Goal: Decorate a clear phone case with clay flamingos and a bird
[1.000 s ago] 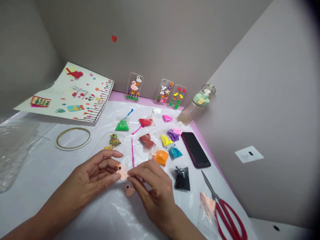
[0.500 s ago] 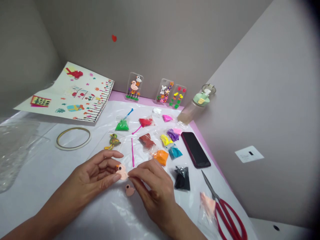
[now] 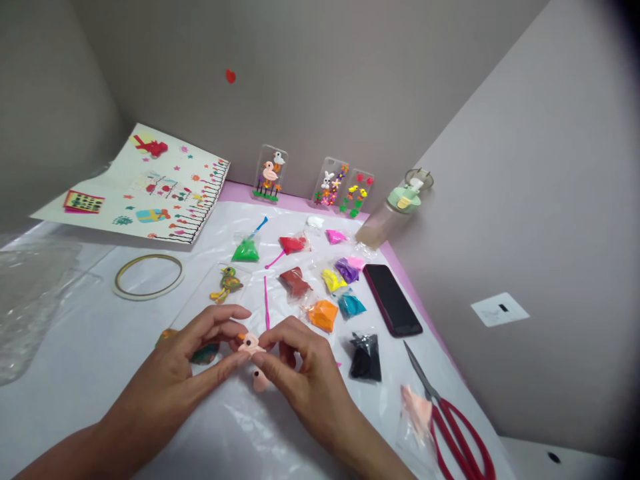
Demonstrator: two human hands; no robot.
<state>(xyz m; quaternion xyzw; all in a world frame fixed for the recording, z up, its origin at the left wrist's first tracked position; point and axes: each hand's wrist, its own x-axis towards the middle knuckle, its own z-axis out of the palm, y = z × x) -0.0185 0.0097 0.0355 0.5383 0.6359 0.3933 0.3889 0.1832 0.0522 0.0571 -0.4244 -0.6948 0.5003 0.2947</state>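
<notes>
A small pale-pink clay duck (image 3: 250, 344) with an orange beak and a black eye is pinched between my two hands. My left hand (image 3: 187, 360) grips its left side with thumb and fingertips. From the right, the thumb and forefinger of my right hand (image 3: 305, 373) press on its body. Just below lies a second pale-pink clay duck (image 3: 259, 381) on the white sheet, partly hidden by my right thumb. Beyond my left fingers, a green-and-orange clay duck (image 3: 229, 281) sits on a clear case. A dark green and orange shape (image 3: 205, 354) shows partly behind my left hand.
Several clay packets surround a pink modelling tool (image 3: 267, 303). To the right are a black packet (image 3: 365, 357), a phone (image 3: 393, 300) and red-handled scissors (image 3: 457, 433). A tape roll (image 3: 116, 283) lies left. A bottle (image 3: 383, 223) and decorated phone cases (image 3: 271, 175) stand behind.
The duck has moved slightly right and down. My right fingers have shifted from its tail edge up onto its body, and both hands are closer together.
</notes>
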